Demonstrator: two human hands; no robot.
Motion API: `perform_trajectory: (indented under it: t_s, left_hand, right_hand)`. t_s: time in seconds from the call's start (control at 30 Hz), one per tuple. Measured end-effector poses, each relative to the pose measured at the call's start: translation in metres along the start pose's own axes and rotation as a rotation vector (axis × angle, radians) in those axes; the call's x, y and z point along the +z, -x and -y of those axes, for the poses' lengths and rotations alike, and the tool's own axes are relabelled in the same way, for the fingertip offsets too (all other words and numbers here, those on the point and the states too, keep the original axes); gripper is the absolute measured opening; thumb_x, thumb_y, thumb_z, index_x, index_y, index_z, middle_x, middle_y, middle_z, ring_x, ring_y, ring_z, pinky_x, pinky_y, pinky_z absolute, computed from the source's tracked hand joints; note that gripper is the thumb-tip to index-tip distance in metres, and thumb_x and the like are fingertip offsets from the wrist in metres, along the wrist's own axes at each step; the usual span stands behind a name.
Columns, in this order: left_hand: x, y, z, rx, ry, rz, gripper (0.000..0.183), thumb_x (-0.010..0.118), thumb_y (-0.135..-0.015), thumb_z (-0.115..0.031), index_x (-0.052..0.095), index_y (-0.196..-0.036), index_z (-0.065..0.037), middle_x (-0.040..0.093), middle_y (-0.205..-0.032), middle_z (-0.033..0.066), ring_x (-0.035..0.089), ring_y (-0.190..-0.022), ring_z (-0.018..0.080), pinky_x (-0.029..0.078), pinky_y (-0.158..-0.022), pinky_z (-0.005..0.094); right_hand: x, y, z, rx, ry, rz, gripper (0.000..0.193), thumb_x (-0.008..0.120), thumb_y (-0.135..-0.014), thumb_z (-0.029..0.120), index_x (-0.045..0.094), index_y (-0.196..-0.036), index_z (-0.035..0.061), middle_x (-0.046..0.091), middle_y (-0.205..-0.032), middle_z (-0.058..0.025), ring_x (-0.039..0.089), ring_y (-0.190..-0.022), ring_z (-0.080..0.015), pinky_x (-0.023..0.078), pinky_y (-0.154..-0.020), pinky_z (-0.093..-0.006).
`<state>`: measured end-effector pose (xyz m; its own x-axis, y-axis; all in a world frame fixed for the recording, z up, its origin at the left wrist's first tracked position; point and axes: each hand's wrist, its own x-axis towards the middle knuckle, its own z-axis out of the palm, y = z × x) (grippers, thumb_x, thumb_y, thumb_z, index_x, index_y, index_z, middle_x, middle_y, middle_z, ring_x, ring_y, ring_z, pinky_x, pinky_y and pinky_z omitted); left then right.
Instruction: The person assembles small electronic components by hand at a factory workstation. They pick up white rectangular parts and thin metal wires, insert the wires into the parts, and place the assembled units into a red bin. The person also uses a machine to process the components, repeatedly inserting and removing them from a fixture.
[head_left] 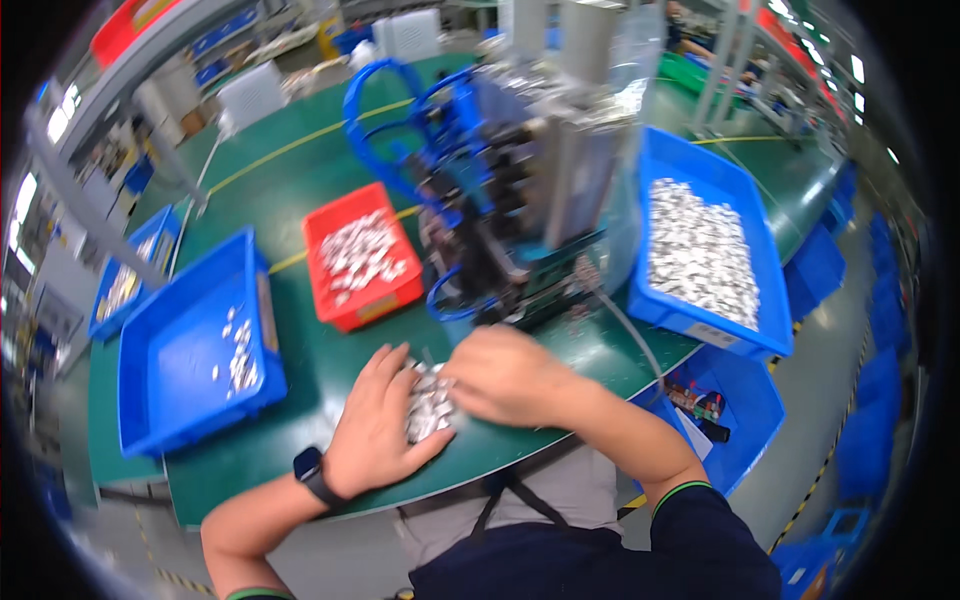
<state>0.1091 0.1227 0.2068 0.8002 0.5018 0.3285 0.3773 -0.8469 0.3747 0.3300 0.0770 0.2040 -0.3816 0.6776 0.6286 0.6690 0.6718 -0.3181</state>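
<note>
A small pile of white parts [428, 408] lies on the green tabletop close to me, between my two hands. My left hand [375, 435] rests on the table along the pile's left side, fingers stretched out and thumb spread toward the near end. At the pile's right edge is my right hand [510, 378], its fingers curled inward and slightly blurred. Whatever its fingertips hold is hidden. Just beyond that hand stands a bench machine [520, 190] with blue hoses and a dark mechanism.
Behind my left hand sits a red bin [350, 317] of white parts. A blue bin [170, 350] with a few parts stands left. At right, a blue bin [690, 318] is heaped with white parts; below it, another blue bin [755, 405] holds mixed items. A grey cable [632, 335] crosses the table.
</note>
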Motion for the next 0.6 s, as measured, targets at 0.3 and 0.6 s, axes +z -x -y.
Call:
perform_trajectory:
  t_s: [0.3,0.6]
  left_hand:
    - [0.011,-0.015,0.004,0.075,0.058,-0.044,0.050,0.073,-0.076,-0.027,0.054,-0.112,0.002,0.053,-0.120,0.0222,0.047,-0.118,0.0425,0.042,-0.097,0.0486]
    - [0.017,-0.013,0.011,0.128,0.172,-0.058,0.034,0.073,-0.074,-0.010,0.057,-0.101,0.001,0.056,-0.115,0.0186,0.052,-0.115,0.0392,0.045,-0.095,0.0452]
  right_hand:
    - [-0.005,-0.001,0.001,0.110,0.051,0.028,0.013,0.068,-0.068,0.009,0.062,-0.079,0.0058,0.055,-0.076,-0.0070,0.054,-0.077,-0.0263,0.045,-0.071,-0.0383]
    - [0.009,0.004,0.007,0.080,0.365,0.104,0.013,0.063,-0.069,0.013,0.062,-0.080,0.0058,0.051,-0.082,-0.0041,0.052,-0.083,-0.0219,0.042,-0.075,-0.0345]
